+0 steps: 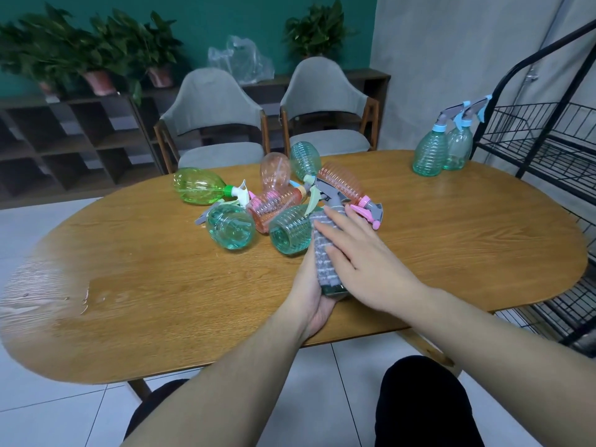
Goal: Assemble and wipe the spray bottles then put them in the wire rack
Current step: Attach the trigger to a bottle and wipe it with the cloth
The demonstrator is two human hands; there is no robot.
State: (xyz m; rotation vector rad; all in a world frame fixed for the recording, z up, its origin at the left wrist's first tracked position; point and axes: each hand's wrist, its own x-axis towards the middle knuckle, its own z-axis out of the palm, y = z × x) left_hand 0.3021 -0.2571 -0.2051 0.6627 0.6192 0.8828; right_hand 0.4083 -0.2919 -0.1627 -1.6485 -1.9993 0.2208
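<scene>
My left hand (310, 296) grips a teal spray bottle (336, 291) from below, just above the wooden table (161, 285). The bottle's grey spray head (326, 192) points away from me. A grey cloth (322, 256) covers most of the bottle's body. My right hand (362, 253) lies on top, its fingers fairly straight, pressing the cloth against the bottle. Behind them is a pile of several lying bottles: green (198, 186), teal (230, 230), ribbed teal (290, 230) and pink (274, 206). The black wire rack (548, 150) stands at the right.
Two upright teal bottles with blue spray heads (430, 153) (458, 150) stand at the table's far right corner beside the rack. Two grey chairs (213, 124) (325, 108) face the far edge. A wet patch (96, 291) glistens on the left of the table.
</scene>
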